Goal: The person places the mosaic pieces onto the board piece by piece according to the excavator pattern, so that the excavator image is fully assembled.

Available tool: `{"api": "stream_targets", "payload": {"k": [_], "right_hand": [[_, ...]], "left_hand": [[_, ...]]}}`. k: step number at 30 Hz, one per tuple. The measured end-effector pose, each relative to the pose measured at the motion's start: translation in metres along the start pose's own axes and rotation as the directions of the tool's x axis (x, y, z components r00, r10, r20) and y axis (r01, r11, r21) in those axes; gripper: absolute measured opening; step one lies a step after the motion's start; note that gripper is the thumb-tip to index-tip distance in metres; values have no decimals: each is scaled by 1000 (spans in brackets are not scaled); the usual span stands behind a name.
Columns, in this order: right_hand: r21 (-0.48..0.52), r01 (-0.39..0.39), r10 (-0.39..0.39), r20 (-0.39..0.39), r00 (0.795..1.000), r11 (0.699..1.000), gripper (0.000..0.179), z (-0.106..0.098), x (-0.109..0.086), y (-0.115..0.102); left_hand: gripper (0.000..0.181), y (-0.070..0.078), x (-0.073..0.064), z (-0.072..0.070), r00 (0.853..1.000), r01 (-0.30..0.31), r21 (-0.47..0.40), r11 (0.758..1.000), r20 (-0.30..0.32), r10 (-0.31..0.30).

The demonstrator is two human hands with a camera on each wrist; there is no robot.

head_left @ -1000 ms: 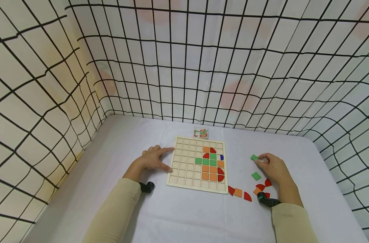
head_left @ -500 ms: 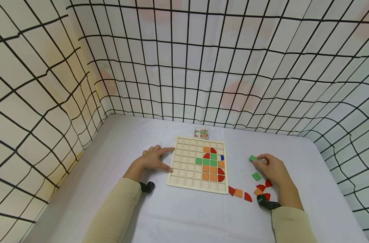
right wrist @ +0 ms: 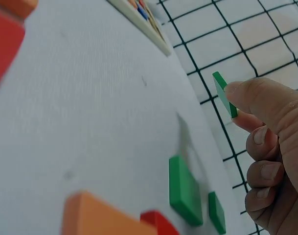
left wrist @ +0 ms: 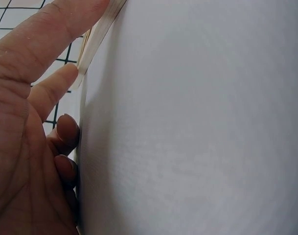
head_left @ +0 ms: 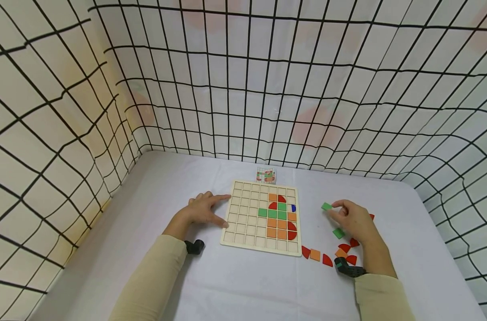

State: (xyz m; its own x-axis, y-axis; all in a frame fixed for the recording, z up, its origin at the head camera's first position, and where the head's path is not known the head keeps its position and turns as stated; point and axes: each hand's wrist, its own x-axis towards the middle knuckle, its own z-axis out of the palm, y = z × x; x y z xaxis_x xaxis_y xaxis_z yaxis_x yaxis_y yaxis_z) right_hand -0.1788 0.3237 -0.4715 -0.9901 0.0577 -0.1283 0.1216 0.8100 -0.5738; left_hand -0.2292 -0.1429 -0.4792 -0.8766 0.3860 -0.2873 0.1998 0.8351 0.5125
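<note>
My right hand (head_left: 353, 220) pinches a green square tile (head_left: 326, 206) between thumb and index finger, to the right of the wooden grid board (head_left: 243, 218). In the right wrist view this tile is raised above the white cloth, its shadow falling below. A second green tile (head_left: 338, 233) lies under the hand, and the right wrist view shows a further green tile (right wrist: 217, 213) that the hand hides from the head view. My left hand (head_left: 203, 209) touches the board's left edge with thumb and index finger spread apart. Orange, red, green and blue pieces fill cells on the board's right half.
A small pattern card (head_left: 266, 175) stands behind the board. Red quarter-round pieces (head_left: 327, 260) and orange squares (head_left: 315, 255) lie at the front right, several near my right wrist. Black wire mesh (head_left: 243, 89) with white cloth behind it surrounds the table's back and sides.
My right hand has shifted left with the green tile, bringing it closer to the board. A red piece now shows behind that hand. The left hand stays at the board's edge.
</note>
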Motion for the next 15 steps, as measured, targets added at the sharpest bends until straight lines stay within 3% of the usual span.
{"api": "stream_targets", "payload": {"k": [8,15], "right_hand": [[-25,10,-9,10,1000,1000,45,6,1,-23],[-14,70,-70,12,997,997,39,13,2,-40]], "left_hand": [[97,0,0,0,1000,3,6,1000,2,-3],[97,1,0,0,1000,4,2,1000,0,-4]]}}
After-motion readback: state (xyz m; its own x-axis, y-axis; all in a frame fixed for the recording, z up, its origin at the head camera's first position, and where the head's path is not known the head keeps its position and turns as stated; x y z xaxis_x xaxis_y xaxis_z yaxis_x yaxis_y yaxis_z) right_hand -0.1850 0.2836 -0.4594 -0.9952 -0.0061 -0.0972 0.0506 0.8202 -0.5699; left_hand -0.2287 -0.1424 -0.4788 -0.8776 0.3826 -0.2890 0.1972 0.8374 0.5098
